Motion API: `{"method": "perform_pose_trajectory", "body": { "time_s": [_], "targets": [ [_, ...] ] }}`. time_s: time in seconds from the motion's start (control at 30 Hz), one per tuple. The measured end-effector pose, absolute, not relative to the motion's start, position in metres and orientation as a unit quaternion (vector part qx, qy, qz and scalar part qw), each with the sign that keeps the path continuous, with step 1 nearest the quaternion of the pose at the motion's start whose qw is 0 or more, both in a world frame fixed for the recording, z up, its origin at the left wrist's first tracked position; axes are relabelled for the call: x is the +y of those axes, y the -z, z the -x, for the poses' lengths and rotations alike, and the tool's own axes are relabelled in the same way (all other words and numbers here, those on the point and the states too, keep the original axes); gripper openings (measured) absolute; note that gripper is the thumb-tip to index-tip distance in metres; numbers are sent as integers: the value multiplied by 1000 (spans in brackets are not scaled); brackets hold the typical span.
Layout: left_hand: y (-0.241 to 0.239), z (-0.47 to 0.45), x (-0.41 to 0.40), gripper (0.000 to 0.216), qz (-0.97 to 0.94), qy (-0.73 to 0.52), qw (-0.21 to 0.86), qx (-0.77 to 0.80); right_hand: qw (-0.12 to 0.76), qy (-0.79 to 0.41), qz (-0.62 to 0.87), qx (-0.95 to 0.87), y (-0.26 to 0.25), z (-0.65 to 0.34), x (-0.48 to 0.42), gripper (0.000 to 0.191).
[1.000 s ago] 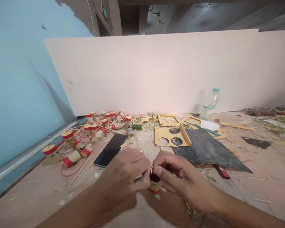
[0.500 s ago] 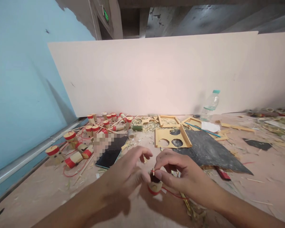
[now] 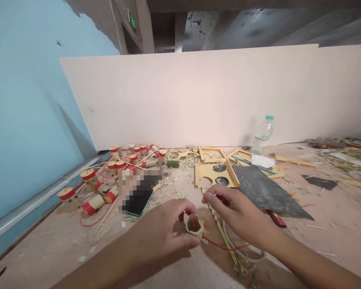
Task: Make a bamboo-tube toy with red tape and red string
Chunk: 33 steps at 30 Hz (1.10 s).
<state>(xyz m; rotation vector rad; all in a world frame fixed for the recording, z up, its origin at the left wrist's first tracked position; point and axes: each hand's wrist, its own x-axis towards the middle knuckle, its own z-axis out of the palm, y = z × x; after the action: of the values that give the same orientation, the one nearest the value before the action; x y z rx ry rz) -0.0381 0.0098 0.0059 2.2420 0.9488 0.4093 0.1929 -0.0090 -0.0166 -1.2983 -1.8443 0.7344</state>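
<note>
My left hand (image 3: pixel 171 224) is curled around a short bamboo tube (image 3: pixel 198 233), its thumb at the near side and fingers behind. The tube's open mouth faces up and toward me, and red string shows inside it. More red string (image 3: pixel 219 245) trails from the tube to the right, under my right arm. My right hand (image 3: pixel 233 204) is up and to the right of the tube, apart from it, with thumb and forefinger drawn together. Whatever is between those fingertips, if anything, is too small to tell. A yellow patterned pencil-like stick (image 3: pixel 225 237) lies just beneath that hand.
Several red-banded bamboo tubes (image 3: pixel 90 176) with red strings and thin sticks crowd the left. A phone (image 3: pixel 140 200) lies nearer. Beyond my hands are a yellow holed panel (image 3: pixel 204 170), a dark sheet (image 3: pixel 258 188), shavings and a plastic bottle (image 3: pixel 262 138). A white board (image 3: pixel 180 100) stands behind.
My right hand has drawn away from the tube's mouth, up and to the right. My left hand has closed around the tube, which is now tilted with its mouth toward me.
</note>
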Motion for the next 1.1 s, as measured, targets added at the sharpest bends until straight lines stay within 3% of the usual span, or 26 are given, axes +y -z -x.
{"method": "perform_pose_trajectory", "body": {
  "time_s": [0.13,0.23,0.37,0.43,0.53,0.63,0.87,1.1],
  "targets": [
    [-8,38,11,22,-828,-169,363,392,281,-313,518,-745,18,-206,-22,13],
    [-6,39,16,29,-798,-206,397,403,221,-308,511,-771,22,-202,-32,20],
    [-3,41,20,37,-760,-237,451,404,191,-250,534,-785,33,-186,-28,7],
    [-3,41,21,39,-749,-248,469,396,184,-249,528,-791,34,-182,-24,13],
    [-3,42,22,38,-735,-258,485,398,202,-260,503,-799,29,-187,-23,24],
    [0,43,24,41,-693,-288,522,406,262,-280,505,-773,16,-204,-25,20],
    [5,44,32,60,-576,-337,626,403,368,-457,506,-632,-16,-241,-30,39],
    [6,39,29,39,-462,-361,712,386,387,-459,514,-613,-35,-245,-39,43]
  ]
}}
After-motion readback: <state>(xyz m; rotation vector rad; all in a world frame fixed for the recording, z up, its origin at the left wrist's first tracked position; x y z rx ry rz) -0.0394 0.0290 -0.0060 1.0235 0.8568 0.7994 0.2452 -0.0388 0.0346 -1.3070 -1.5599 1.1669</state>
